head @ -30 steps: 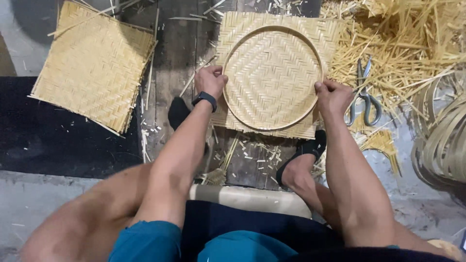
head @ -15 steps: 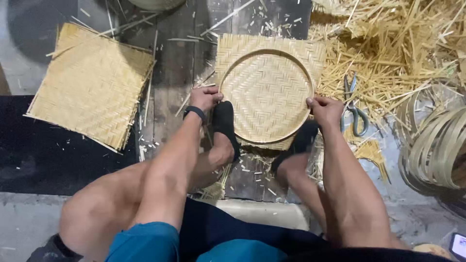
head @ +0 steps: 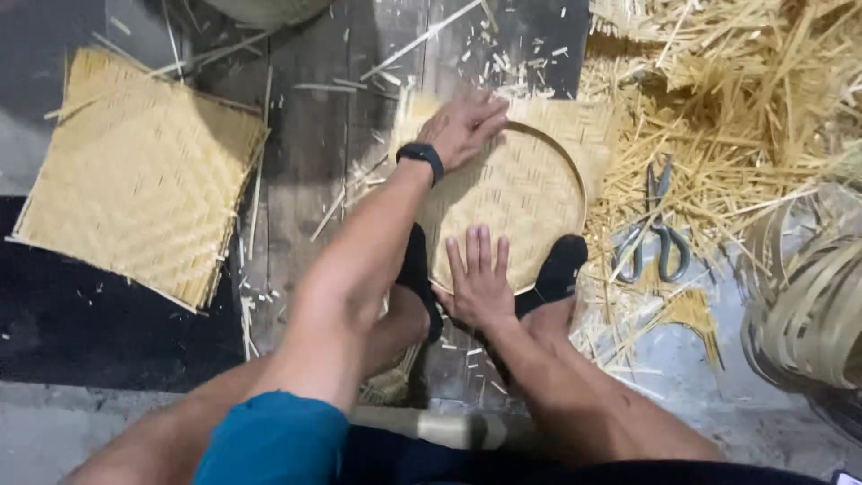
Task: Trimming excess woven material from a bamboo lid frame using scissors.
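Grip: none closed. Left hand [head: 464, 128] lies flat, fingers spread, on the far rim of the round woven tray [head: 521, 193]; right hand [head: 479, 280] lies flat, palm down, on its near edge. Tray: on the floor between both hands, hoop round, no long axis, pinned at the near rim by two black sandals [head: 557, 269]. Scissors [head: 655, 235]: just right of tray, on straw. Square woven mat [head: 135, 175]: well left of tray.

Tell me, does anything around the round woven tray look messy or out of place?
Yes. Scissors lie half-buried in loose straw right of the woven tray, and splinters litter the floor planks. Both hands press flat on the tray.
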